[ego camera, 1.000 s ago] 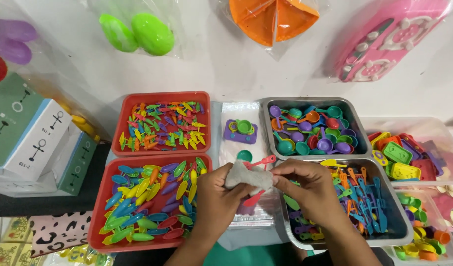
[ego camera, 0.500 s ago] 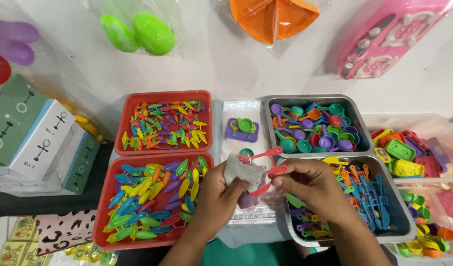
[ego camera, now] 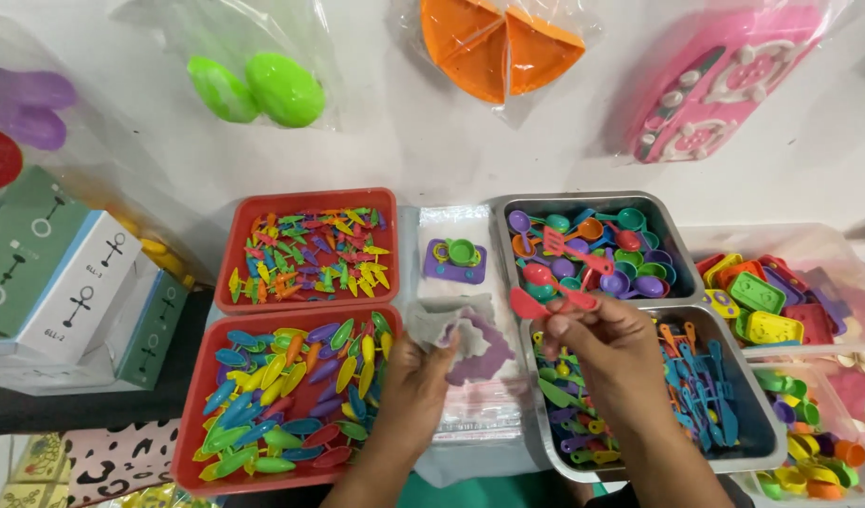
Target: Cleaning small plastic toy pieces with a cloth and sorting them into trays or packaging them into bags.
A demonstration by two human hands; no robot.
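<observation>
Holding small toy pieces over a stack of clear bags.

Left hand [ego camera: 416, 381] pinches a crumpled clear bag [ego camera: 439, 325] above the stack of clear bags [ego camera: 480, 414]; right hand [ego camera: 607, 348] grips a red toy spoon [ego camera: 545, 303], just right of that stack, over the metal tray [ego camera: 640, 458] of coloured utensils.

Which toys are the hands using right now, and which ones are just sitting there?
In use:
left hand holding a clear plastic bag
right hand pinching a red toy spoon

Just lying about:
red trays of small colourful pieces
metal tray of spoons
purple toy stove
boxes
</observation>
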